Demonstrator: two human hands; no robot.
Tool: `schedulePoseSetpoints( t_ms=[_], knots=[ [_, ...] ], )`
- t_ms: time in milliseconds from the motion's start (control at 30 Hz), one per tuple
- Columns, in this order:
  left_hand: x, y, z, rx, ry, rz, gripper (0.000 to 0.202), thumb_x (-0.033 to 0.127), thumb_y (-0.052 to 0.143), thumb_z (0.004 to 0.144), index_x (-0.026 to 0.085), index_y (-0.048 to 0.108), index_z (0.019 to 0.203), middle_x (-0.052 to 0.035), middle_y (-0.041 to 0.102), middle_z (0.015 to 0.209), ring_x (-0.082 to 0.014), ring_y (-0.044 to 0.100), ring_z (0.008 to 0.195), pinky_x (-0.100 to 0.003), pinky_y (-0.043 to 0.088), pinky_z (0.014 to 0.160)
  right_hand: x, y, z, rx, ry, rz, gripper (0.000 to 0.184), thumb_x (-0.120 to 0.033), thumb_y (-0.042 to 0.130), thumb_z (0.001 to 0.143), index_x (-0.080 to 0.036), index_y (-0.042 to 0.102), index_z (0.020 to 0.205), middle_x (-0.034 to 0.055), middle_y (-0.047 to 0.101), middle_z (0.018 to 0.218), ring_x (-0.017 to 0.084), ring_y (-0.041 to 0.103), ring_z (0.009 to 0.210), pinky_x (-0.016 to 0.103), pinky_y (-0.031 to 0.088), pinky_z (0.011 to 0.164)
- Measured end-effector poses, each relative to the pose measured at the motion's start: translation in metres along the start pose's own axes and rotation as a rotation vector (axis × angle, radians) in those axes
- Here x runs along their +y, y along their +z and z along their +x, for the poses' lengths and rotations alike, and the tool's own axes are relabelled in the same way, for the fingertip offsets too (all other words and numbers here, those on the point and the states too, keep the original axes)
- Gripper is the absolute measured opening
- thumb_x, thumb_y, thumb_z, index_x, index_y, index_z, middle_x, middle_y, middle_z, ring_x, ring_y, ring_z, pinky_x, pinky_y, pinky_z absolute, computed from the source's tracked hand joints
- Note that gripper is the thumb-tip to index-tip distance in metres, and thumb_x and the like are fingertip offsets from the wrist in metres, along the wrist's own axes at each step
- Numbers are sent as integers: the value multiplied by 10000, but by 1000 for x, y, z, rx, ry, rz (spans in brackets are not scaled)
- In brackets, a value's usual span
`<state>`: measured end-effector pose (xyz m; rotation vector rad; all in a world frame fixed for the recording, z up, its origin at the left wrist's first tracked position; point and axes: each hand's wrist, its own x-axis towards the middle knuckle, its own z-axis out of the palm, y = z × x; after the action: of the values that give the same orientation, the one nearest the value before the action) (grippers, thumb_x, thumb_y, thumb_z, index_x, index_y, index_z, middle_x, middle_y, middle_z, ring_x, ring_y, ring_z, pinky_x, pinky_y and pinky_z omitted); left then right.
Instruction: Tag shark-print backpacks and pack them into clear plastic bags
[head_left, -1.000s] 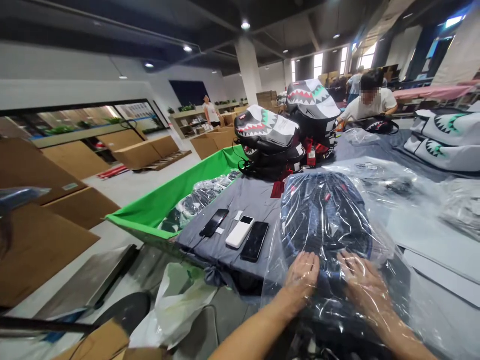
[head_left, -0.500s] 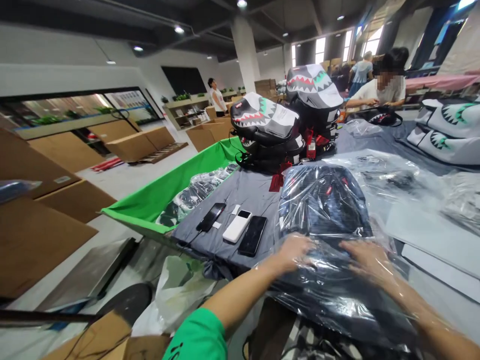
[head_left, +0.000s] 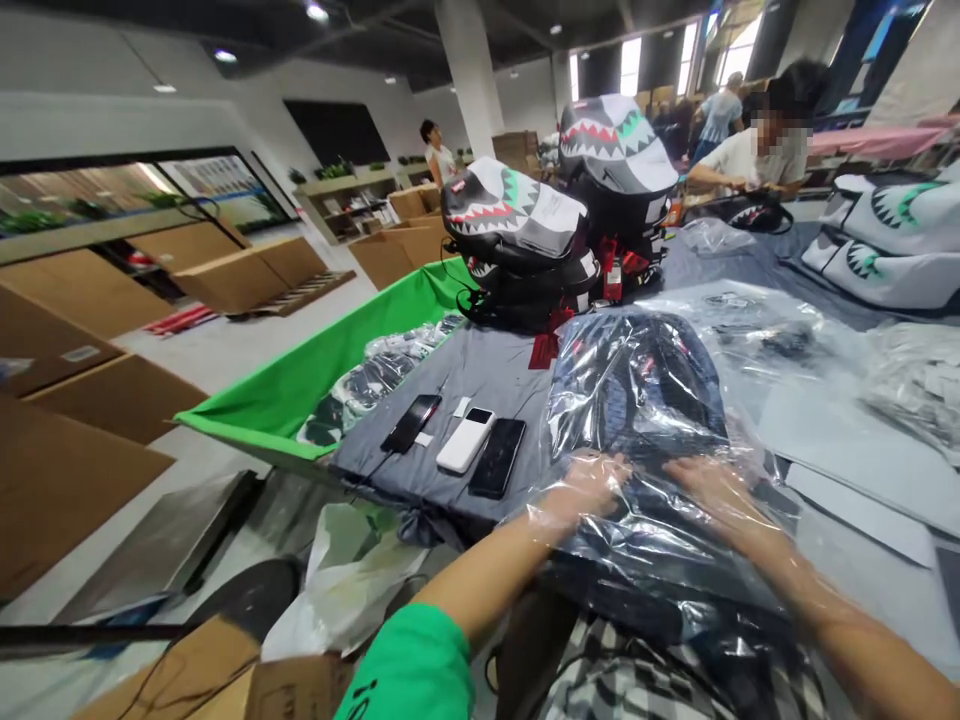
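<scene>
A dark backpack (head_left: 637, 385) lies on the grey-covered table in front of me, inside a clear plastic bag (head_left: 667, 580). The bag's near end hangs over the table edge toward my lap. My left hand (head_left: 589, 485) rests on the near left part of the backpack, fingers stretched out, with plastic film around the hand. On the near right part lies my right hand (head_left: 705, 485), also with extended fingers and film over the hand and forearm. Both hands appear to be inside the bag's mouth.
Left of the bag lie a white power bank (head_left: 465, 442) and two dark phones. Stacked shark-mouth backpacks (head_left: 517, 225) stand behind. A green fabric bin (head_left: 330, 365) with wrapped goods adjoins the table. Plastic bags (head_left: 765, 320) lie right. A person (head_left: 757, 150) works across the table.
The plastic has shifted over the backpack, and its near end hangs lower with my checked clothing showing below. Both hands stay on the backpack. The view has shifted slightly.
</scene>
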<state>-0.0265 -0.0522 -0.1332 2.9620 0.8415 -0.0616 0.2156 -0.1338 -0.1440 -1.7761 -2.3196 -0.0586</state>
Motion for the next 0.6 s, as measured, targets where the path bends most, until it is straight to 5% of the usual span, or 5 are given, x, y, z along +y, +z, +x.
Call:
schedulePoseSetpoints(
  t_ms=[167,233,400,500,600],
  knots=[
    [18,-21,-10,-17,-31,62,777,322,762,801,232,457,1510,-160,483,1558,-435,429,1434,-705,315,1145,-2,11,-14,128,5,-41,508,-209,624,770,-206,667,1276,151,610,1408,384,569,1262,567,448,1038],
    [22,-29,-11,-56,-68,57,778,372,764,814,280,449,1520,-135,448,1588,-491,366,1453,-796,250,1114,1,17,-13,148,-2,-2,525,-253,631,786,-198,647,1308,155,626,1387,369,617,1188,538,474,1014],
    [17,-40,0,-81,-94,22,599,440,721,879,319,559,1443,-86,502,1555,-430,507,1371,-651,357,1145,-10,3,-7,154,24,32,416,-273,606,834,-158,667,1229,175,699,1241,353,676,1056,523,513,959],
    [29,-35,-13,42,-149,37,687,452,746,861,250,522,1478,-135,494,1554,-442,465,1406,-651,326,1173,-41,-3,-48,326,62,7,498,-225,519,920,-156,529,1413,192,545,1464,369,505,1356,599,382,1129],
    [59,-14,-61,312,-113,77,603,365,659,925,141,506,1463,-191,526,1512,-403,418,1453,-627,357,1171,-58,7,-138,598,158,49,623,-285,493,989,-295,299,1581,123,461,1546,350,431,1425,632,324,1172]
  ],
)
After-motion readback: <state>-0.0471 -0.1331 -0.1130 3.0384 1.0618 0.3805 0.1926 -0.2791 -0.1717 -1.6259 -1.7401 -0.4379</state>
